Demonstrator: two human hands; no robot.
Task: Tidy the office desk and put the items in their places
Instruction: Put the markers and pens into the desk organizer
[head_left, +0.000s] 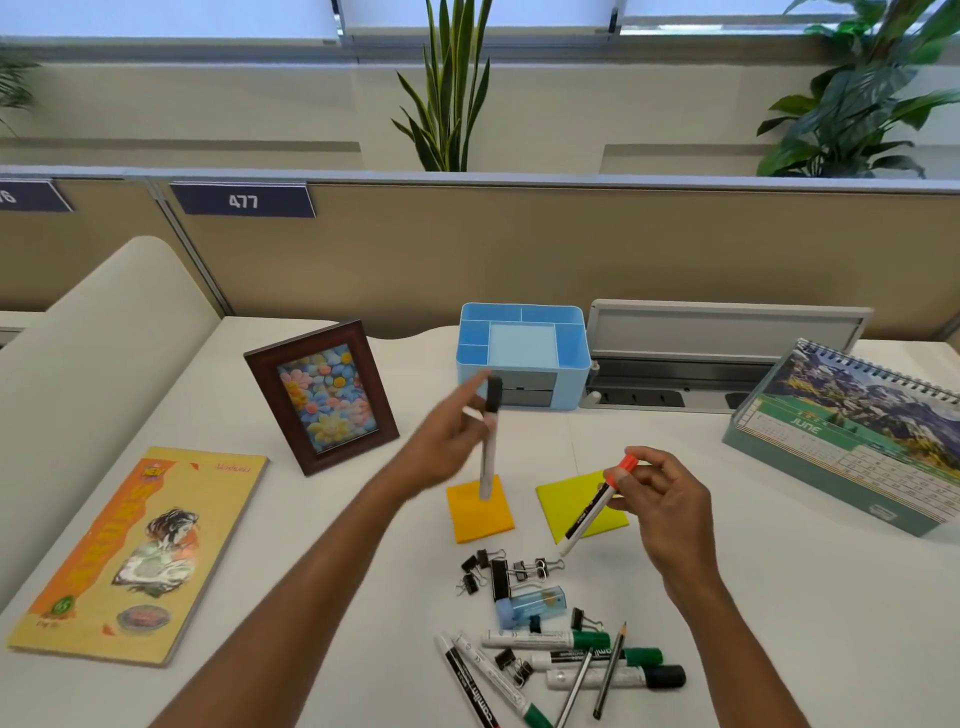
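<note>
I hold a black-capped marker (487, 467) upright at frame centre in my left hand (447, 447), and a red-capped marker (597, 506) tilted in my right hand (665, 504). Above them stands the blue organizer (571, 374). An orange sticky pad (480, 514) and a yellow sticky pad (561, 499) lie flat. At lower centre, binder clips (498, 571), green-capped markers (545, 638) and pencils (610, 670) lie scattered on the tabletop (779, 597).
</note>
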